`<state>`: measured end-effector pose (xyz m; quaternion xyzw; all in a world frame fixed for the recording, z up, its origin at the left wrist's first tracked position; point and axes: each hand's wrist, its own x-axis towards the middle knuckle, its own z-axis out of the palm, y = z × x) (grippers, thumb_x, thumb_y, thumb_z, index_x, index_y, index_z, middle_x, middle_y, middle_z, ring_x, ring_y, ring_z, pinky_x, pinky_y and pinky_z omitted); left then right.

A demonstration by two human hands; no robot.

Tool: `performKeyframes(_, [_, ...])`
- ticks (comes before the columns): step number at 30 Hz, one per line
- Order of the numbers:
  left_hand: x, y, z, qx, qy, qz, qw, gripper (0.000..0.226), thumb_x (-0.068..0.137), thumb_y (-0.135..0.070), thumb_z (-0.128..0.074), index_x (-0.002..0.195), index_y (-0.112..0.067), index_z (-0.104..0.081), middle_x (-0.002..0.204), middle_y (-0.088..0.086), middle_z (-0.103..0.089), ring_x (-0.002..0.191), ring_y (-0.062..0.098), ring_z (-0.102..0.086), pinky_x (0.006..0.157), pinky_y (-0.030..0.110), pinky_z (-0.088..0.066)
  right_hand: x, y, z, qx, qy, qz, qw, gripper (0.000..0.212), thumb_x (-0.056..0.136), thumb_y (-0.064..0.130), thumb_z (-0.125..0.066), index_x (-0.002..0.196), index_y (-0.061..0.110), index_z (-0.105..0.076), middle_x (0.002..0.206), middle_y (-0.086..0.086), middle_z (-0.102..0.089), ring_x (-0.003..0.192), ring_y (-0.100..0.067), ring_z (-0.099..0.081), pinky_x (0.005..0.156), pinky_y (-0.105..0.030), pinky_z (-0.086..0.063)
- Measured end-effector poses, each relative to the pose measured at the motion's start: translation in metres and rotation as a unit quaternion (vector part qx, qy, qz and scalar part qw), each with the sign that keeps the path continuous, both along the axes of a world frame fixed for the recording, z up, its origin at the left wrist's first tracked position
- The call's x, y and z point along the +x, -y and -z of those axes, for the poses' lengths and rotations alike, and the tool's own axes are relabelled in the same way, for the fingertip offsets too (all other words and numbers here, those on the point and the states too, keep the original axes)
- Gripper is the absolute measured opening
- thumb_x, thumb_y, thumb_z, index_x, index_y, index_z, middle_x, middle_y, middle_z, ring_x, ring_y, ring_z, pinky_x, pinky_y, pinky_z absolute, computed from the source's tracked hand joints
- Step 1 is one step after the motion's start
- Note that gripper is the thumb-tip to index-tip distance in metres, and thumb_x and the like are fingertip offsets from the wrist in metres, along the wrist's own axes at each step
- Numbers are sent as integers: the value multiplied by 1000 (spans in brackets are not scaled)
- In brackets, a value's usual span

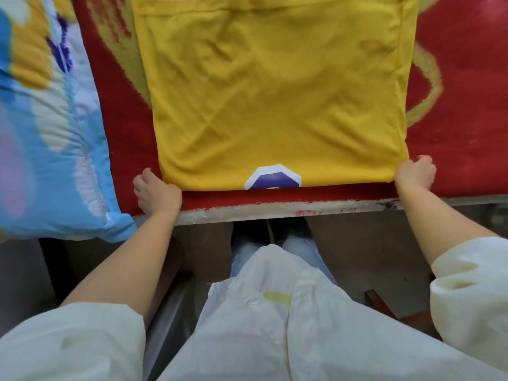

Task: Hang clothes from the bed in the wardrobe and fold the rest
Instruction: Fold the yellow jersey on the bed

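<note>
Head view, looking down over the near edge of the bed [288,209]. A yellow garment [275,92] lies flat on the red bedcover [467,105], its near fold running parallel to the bed's near edge and just inside it; a white-and-purple printed emblem [272,178] shows at the middle of that fold. The left hand [156,192] pinches the garment's near left corner, fingers curled on the cloth; the right hand [415,174] grips the near right corner in the same way. A blue patterned quilt [55,133] lies toward the bed's left edge, apart from the garment.

Step in hand, as judged: folding (this piece appears bound for the folded pile, not the wardrobe). The garment already seems doubled once. The next move probably calls for both corners to be lifted together and carried toward the far edge, kept level so the halves meet squarely and the sides stay aligned.
</note>
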<state>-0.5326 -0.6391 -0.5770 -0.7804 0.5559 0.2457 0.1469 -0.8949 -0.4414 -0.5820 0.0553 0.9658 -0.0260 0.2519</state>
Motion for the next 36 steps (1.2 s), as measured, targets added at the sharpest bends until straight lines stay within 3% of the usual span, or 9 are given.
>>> performKeyframes(5, [-46,-20,-11,-55,-114,193,973,52,81,8,-42,132,1,-42,134,22,-37,125,36,-33,104,39,-26,-3,6,-1,-36,105,-61,992,53,93,29,-49,134,-2,-35,134,-24,-43,122,-40,-41,96,-43,-35])
performKeyframes(9, [-113,-25,-12,-9,-230,359,904,48,73,3,-40,118,9,-54,119,29,-50,112,45,-47,96,44,-37,-16,0,1,-54,160,-54,984,55,89,25,-58,134,1,-36,132,-22,-46,120,-39,-44,93,-45,-38])
performKeyframes(14, [-223,-18,-11,90,-219,525,818,51,84,5,-42,135,-2,-42,135,17,-42,124,31,-39,97,38,-36,-41,-4,8,-82,247,-43,965,60,85,24,-65,133,1,-38,133,-20,-46,118,-36,-46,91,-46,-42])
performKeyframes(17, [-297,-10,-6,86,-163,614,768,56,86,-1,-42,141,-9,-34,144,9,-35,125,28,-41,96,38,-38,-56,-10,8,-106,297,-74,946,62,84,30,-66,132,1,-40,130,-18,-48,116,-34,-48,85,-40,-42])
performKeyframes(19, [-338,-6,-5,96,-131,624,765,60,88,-2,-40,145,-16,-27,148,1,-30,123,26,-45,91,35,-41,-58,-11,10,-129,338,-101,927,56,84,30,-66,128,3,-46,125,-15,-53,112,-31,-51,81,-34,-41])
performKeyframes(23, [-411,-4,2,46,-64,695,715,67,89,3,-37,148,-20,-16,153,-2,-18,111,29,-53,64,34,-43,-68,-20,19,-185,404,-142,884,29,84,23,-65,104,2,-61,100,-12,-64,88,-22,-56,69,-28,-39])
performKeyframes(27, [-464,-3,12,34,20,763,646,62,86,8,-41,140,-20,-32,154,0,-13,105,31,-55,54,32,-32,-82,-37,32,-233,431,-108,865,33,85,20,-65,87,-12,-60,79,-15,-57,72,-21,-52,56,-29,-33])
performKeyframes(30, [-483,6,12,32,91,794,600,48,86,6,-44,130,-13,-41,138,10,-33,99,36,-55,43,32,-24,-84,-37,40,-251,437,-121,855,27,85,20,-65,69,3,-51,67,-6,-49,68,-20,-49,50,-24,-29])
performKeyframes(36, [-514,10,12,50,297,814,497,36,89,-2,-48,125,-5,-53,127,12,-54,117,33,-52,73,37,-44,-82,-40,48,-296,454,-82,836,29,87,13,-61,63,15,-46,65,4,-48,63,-11,-47,51,-17,-33])
